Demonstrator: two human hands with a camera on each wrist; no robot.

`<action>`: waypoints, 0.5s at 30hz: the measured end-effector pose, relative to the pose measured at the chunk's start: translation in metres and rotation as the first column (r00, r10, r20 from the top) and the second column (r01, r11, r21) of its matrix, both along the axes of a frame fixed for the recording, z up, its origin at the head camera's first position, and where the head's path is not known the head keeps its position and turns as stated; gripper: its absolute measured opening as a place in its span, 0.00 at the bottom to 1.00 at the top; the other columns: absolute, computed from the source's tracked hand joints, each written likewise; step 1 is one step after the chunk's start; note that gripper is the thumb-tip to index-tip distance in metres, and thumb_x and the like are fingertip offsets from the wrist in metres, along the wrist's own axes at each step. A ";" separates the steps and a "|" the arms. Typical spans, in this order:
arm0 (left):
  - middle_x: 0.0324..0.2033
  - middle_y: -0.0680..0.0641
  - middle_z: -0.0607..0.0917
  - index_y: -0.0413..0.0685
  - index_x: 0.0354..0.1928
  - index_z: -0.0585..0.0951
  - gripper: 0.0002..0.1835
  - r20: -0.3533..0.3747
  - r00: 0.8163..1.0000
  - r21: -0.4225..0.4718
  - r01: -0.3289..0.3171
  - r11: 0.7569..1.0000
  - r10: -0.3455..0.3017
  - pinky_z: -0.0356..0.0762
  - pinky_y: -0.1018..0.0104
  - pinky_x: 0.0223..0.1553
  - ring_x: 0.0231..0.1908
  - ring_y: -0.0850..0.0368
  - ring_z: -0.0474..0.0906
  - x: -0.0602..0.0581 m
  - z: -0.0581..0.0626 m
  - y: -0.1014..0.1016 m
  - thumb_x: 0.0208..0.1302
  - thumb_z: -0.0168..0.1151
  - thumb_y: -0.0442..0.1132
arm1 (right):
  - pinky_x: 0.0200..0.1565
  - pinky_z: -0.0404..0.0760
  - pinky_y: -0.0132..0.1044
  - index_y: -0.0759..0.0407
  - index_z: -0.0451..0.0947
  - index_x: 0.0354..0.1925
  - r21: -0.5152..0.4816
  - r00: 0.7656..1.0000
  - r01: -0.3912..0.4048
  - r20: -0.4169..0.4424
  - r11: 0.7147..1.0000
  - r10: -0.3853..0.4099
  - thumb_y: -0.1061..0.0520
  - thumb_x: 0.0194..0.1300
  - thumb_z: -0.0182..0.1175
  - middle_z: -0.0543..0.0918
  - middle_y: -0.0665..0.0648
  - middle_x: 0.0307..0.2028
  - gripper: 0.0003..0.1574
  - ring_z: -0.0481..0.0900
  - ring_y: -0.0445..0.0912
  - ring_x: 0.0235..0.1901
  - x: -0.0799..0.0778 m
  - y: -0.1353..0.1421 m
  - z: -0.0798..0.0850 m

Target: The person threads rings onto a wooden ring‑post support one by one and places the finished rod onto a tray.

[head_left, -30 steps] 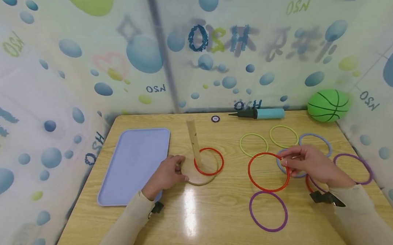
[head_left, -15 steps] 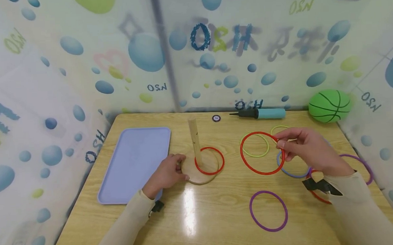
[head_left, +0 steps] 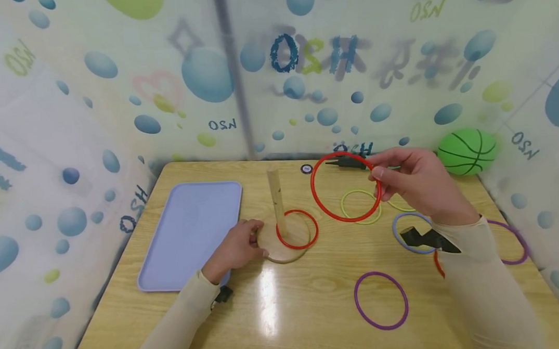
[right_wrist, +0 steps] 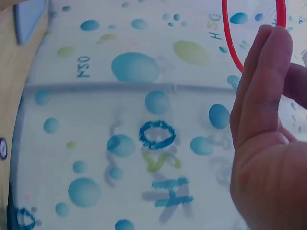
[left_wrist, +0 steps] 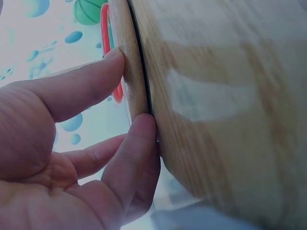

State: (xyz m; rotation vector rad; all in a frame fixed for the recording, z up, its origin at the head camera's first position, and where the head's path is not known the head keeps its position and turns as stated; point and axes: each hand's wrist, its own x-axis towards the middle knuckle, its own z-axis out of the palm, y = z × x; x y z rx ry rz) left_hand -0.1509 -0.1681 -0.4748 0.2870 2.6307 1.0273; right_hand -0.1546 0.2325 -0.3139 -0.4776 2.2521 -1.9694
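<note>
A wooden stand has a round base (head_left: 271,252) and an upright peg (head_left: 275,195). One red ring (head_left: 317,230) lies on the base around the foot of the peg. My left hand (head_left: 238,246) holds the base by its left rim; in the left wrist view, the thumb and fingertips press on the wooden edge. To the right of the peg, my right hand (head_left: 413,187) pinches a second red ring (head_left: 313,186) by its right side, raised above the table and tilted up. The right wrist view shows only part of this ring, beyond the fingers.
At the left lies a lavender tray (head_left: 190,235). A purple ring (head_left: 405,307), a blue ring (head_left: 395,232) and a yellow-green ring (head_left: 343,208) lie on the right, others partly hidden by my right arm. A pump (head_left: 349,162) and a green ball (head_left: 467,151) are at the back.
My right hand has lifted the red ring and carried it left and toward the back, nearer the peg. The left hand has stayed at the base.
</note>
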 end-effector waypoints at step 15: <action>0.53 0.41 0.79 0.39 0.72 0.75 0.41 -0.009 1.000 -0.013 0.006 1.000 -0.006 0.81 0.60 0.47 0.46 0.54 0.79 0.000 -0.001 0.000 0.57 0.82 0.38 | 0.34 0.89 0.35 0.62 0.88 0.53 -0.323 0.975 -0.166 0.090 0.932 0.205 0.67 0.74 0.63 0.90 0.55 0.35 0.13 0.87 0.43 0.25 -0.033 -0.071 -0.003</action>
